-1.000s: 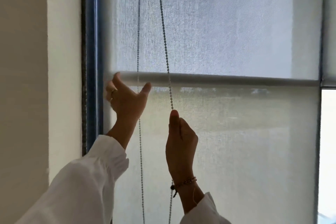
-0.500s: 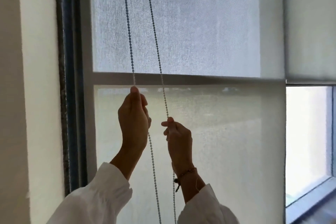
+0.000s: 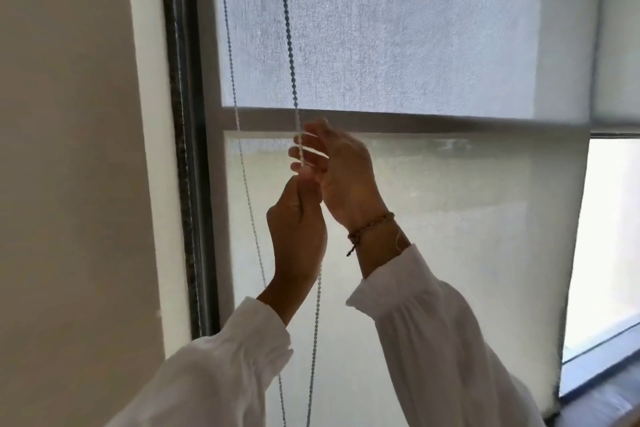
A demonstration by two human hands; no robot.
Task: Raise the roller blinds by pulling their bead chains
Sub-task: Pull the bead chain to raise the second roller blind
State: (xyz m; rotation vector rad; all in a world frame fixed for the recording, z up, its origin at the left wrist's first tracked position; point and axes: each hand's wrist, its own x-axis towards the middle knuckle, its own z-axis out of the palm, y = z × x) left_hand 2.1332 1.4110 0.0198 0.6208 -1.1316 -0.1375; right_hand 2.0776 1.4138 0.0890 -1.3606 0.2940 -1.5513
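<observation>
Gathered white sleeves (image 3: 214, 374) come nearest. The left hand (image 3: 298, 229) is fisted round the right strand of the beaded chain (image 3: 290, 45); the right hand (image 3: 337, 170), wearing a braided bracelet (image 3: 370, 227), fingers loosely curled, touches it just above. Behind hangs the woven, translucent roller blind (image 3: 398, 28).

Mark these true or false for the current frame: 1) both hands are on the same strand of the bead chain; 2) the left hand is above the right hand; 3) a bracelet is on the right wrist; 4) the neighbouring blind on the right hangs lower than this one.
1) True. The left hand and right hand meet on the right strand; the left strand hangs free.
2) False. The left hand is fisted below the right hand.
3) True. The bracelet sits above the white cuff.
4) False. The neighbouring blind ends higher, leaving bare glass below.
</observation>
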